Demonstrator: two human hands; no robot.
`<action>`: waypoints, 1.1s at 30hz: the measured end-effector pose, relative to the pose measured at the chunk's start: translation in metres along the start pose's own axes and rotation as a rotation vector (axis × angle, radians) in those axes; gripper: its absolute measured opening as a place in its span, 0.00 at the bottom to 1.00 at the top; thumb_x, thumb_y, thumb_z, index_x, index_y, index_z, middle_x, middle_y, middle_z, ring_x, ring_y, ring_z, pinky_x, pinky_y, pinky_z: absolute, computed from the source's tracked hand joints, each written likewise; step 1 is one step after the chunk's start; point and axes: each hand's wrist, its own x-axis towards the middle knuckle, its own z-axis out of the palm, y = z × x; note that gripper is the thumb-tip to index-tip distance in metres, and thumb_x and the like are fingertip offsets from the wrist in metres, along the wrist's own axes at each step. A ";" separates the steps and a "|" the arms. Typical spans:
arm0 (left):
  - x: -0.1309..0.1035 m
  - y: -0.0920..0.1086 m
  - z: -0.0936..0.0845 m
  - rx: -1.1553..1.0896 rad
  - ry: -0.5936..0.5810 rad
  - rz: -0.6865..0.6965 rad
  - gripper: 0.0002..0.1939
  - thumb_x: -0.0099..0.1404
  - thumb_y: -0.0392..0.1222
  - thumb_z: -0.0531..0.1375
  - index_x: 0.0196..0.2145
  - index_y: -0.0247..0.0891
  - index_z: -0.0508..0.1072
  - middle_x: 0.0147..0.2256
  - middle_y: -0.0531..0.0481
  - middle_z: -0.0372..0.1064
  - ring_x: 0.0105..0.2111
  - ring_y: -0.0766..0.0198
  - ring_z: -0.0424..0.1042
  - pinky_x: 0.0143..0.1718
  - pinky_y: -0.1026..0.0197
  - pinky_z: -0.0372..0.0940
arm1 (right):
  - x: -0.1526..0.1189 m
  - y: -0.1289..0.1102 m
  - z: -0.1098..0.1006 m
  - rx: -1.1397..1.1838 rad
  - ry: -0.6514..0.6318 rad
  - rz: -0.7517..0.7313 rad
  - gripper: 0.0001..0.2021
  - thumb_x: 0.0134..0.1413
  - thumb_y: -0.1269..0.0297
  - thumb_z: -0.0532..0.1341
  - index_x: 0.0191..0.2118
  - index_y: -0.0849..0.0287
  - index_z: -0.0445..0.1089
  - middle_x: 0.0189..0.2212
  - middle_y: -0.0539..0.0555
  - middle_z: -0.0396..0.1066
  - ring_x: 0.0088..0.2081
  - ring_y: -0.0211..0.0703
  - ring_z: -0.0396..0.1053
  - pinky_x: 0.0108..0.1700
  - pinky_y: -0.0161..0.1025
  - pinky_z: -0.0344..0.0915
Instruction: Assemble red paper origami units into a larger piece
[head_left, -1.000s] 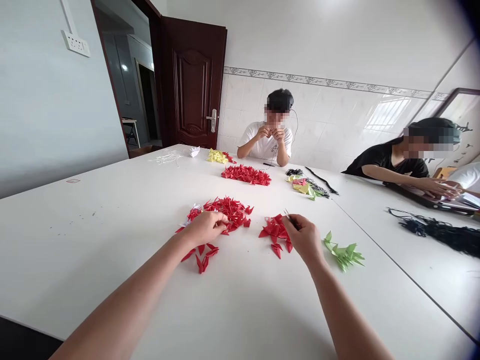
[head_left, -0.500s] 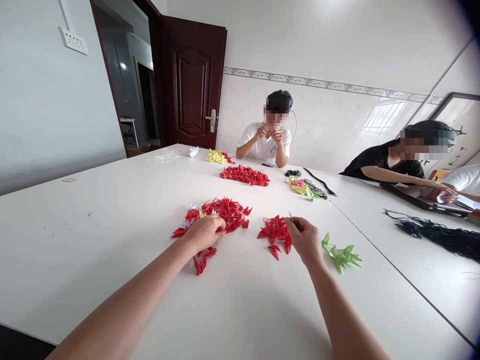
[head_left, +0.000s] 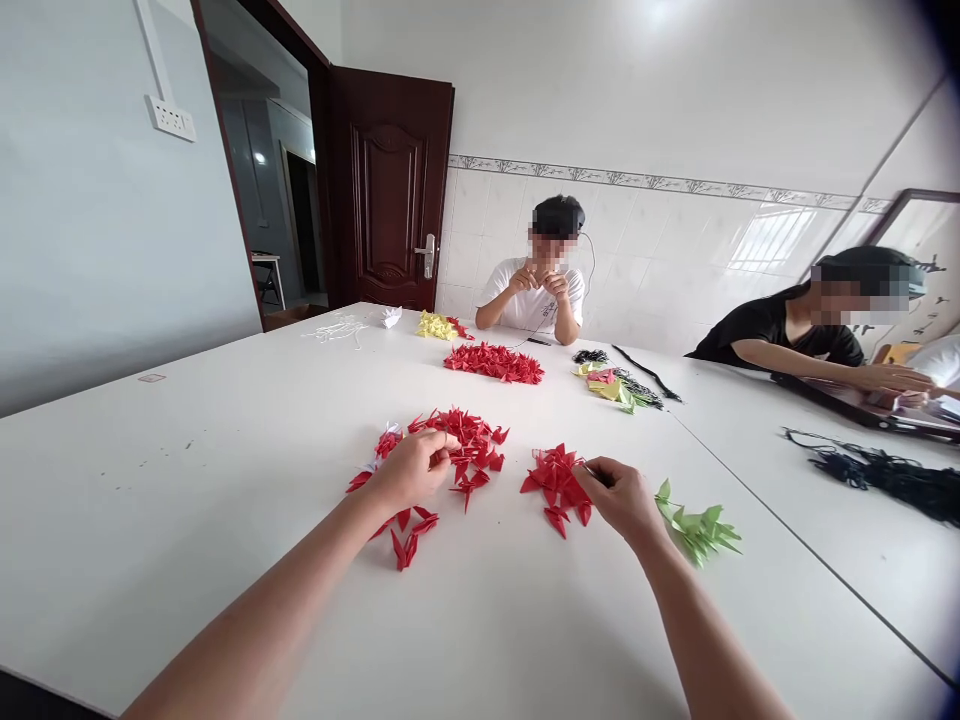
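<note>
My left hand (head_left: pixel 420 468) is over the left side of a loose pile of red folded paper cranes (head_left: pixel 471 432). Its thumb and index finger are bent close together at the cranes; whatever is between them is too small to make out. Several more red cranes (head_left: pixel 405 548) lie below that wrist. My right hand (head_left: pixel 619 492) is closed on a thin, dark metal tool (head_left: pixel 598 473), mostly hidden by the fingers. Those fingertips are at the edge of a smaller cluster of red cranes (head_left: pixel 556 475). Green paper cranes (head_left: pixel 701 532) lie just right of this hand.
Across the white table (head_left: pixel 480 620) are another red pile (head_left: pixel 495 362), yellow cranes (head_left: pixel 435 325), mixed cranes with black cords (head_left: pixel 615 385) and white strings (head_left: pixel 337 328). Black tassels (head_left: pixel 885 480) lie right. One person (head_left: pixel 531 290) sits opposite, another (head_left: pixel 795 330) at the right.
The view has tilted up slightly, so the scene sits lower. My left fingers have loosened from a tighter curl, and the tool in my right hand has dipped towards the red cluster.
</note>
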 end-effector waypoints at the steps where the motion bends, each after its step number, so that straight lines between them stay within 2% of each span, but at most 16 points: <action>1: 0.000 0.001 0.000 -0.003 0.015 0.013 0.14 0.59 0.36 0.51 0.41 0.40 0.72 0.39 0.49 0.72 0.36 0.61 0.70 0.39 0.60 0.64 | 0.000 -0.001 0.000 -0.001 0.015 -0.011 0.13 0.44 0.55 0.57 0.19 0.60 0.65 0.13 0.46 0.54 0.18 0.33 0.50 0.19 0.32 0.50; 5: -0.001 0.007 0.001 0.001 0.041 0.060 0.14 0.60 0.37 0.51 0.41 0.40 0.71 0.37 0.48 0.72 0.35 0.62 0.70 0.37 0.61 0.65 | -0.001 -0.006 0.000 0.011 0.079 -0.066 0.14 0.45 0.53 0.57 0.26 0.60 0.70 0.19 0.50 0.65 0.22 0.38 0.60 0.24 0.34 0.58; 9: -0.003 0.012 0.005 -0.029 0.017 0.099 0.14 0.60 0.36 0.51 0.42 0.40 0.70 0.38 0.48 0.71 0.35 0.63 0.70 0.37 0.63 0.66 | -0.006 -0.016 0.014 0.045 0.091 -0.197 0.13 0.47 0.56 0.57 0.29 0.60 0.71 0.25 0.54 0.70 0.26 0.42 0.66 0.28 0.37 0.62; 13: -0.008 0.023 0.010 -0.041 -0.046 0.143 0.15 0.58 0.34 0.52 0.44 0.39 0.69 0.36 0.48 0.70 0.36 0.62 0.70 0.39 0.62 0.66 | -0.018 -0.033 0.035 0.083 -0.038 -0.358 0.09 0.49 0.62 0.57 0.33 0.58 0.73 0.30 0.54 0.71 0.30 0.41 0.69 0.33 0.37 0.64; 16: -0.011 0.032 0.012 -0.034 -0.075 0.174 0.16 0.58 0.33 0.53 0.44 0.40 0.70 0.33 0.48 0.70 0.36 0.62 0.69 0.39 0.62 0.65 | -0.029 -0.043 0.045 0.047 -0.147 -0.411 0.10 0.48 0.66 0.57 0.38 0.55 0.72 0.33 0.53 0.70 0.31 0.40 0.69 0.31 0.35 0.64; 21: -0.015 0.040 0.015 -0.064 -0.093 0.192 0.17 0.56 0.31 0.53 0.44 0.39 0.70 0.29 0.49 0.69 0.34 0.62 0.67 0.37 0.61 0.65 | -0.036 -0.048 0.049 -0.018 -0.195 -0.414 0.11 0.47 0.69 0.58 0.37 0.51 0.73 0.34 0.51 0.69 0.30 0.39 0.68 0.31 0.35 0.64; 24: -0.015 0.039 0.016 -0.141 -0.072 0.164 0.15 0.57 0.33 0.54 0.43 0.39 0.70 0.34 0.47 0.70 0.38 0.61 0.68 0.40 0.60 0.65 | -0.034 -0.046 0.049 -0.005 -0.204 -0.407 0.10 0.48 0.68 0.57 0.35 0.51 0.74 0.33 0.51 0.69 0.29 0.39 0.67 0.30 0.35 0.64; 27: -0.015 0.038 0.017 -0.269 -0.055 0.098 0.14 0.59 0.39 0.56 0.44 0.40 0.69 0.43 0.45 0.68 0.44 0.58 0.66 0.44 0.57 0.65 | -0.031 -0.046 0.049 0.124 -0.178 -0.375 0.08 0.50 0.63 0.58 0.35 0.54 0.74 0.31 0.53 0.69 0.30 0.41 0.67 0.31 0.36 0.64; 29: -0.014 0.038 0.018 -0.391 -0.082 0.037 0.16 0.59 0.42 0.57 0.45 0.40 0.67 0.47 0.44 0.66 0.45 0.58 0.67 0.44 0.56 0.66 | -0.030 -0.047 0.049 0.234 -0.158 -0.317 0.10 0.50 0.58 0.59 0.33 0.56 0.74 0.30 0.53 0.69 0.30 0.41 0.66 0.30 0.36 0.64; 33: -0.013 0.034 0.025 -0.616 -0.140 -0.026 0.16 0.59 0.41 0.58 0.45 0.37 0.65 0.43 0.43 0.68 0.42 0.60 0.69 0.41 0.58 0.67 | -0.030 -0.050 0.052 0.379 -0.167 -0.179 0.13 0.48 0.53 0.60 0.31 0.57 0.74 0.26 0.51 0.68 0.26 0.38 0.63 0.26 0.34 0.60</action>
